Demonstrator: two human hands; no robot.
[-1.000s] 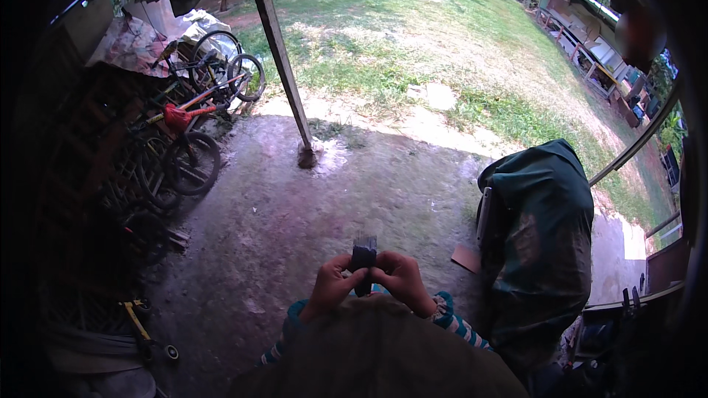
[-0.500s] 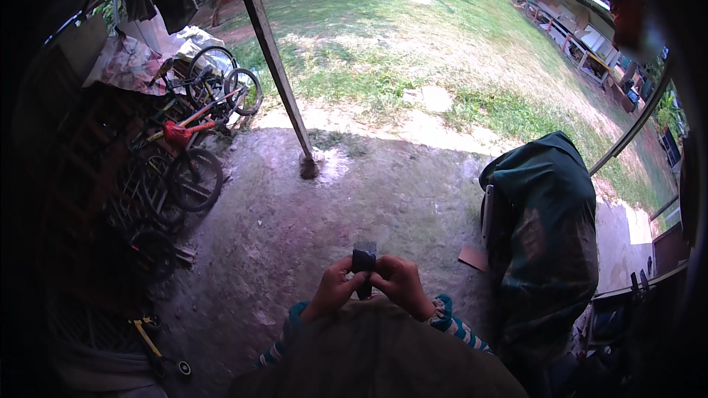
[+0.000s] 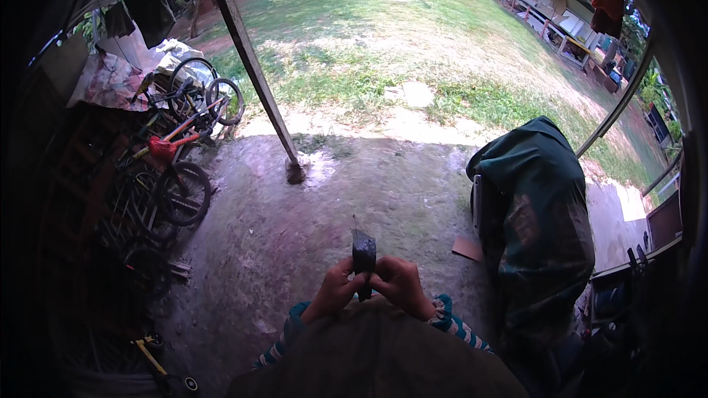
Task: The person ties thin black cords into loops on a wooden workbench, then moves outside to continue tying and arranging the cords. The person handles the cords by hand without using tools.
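Close to my body, my left hand (image 3: 333, 289) and my right hand (image 3: 402, 284) meet with thumbs and fingers pinched together. Between them they grip a dark strip of thin, floppy-looking material (image 3: 363, 252). Its upper part rises above my fingers to a greyish, pointed tip, and a narrow lower end hangs below the thumbs. Whether it is plastic or cloth I cannot tell. Both forearms show striped teal and white sleeves (image 3: 462, 330).
Bicycles (image 3: 184, 191) lean together at the left, above a yellow scooter (image 3: 151, 357). A post (image 3: 254, 66) stands on the concrete floor (image 3: 295, 236). At right is a bulky object under a dark green cover (image 3: 542, 199), beside a flat brown piece (image 3: 467, 249). Grass (image 3: 354, 37) lies beyond.
My view has turned slightly right, so the surroundings sit farther left. The dark strip stands taller above my fingers, its tip higher. Both hands keep their pinch in nearly the same place.
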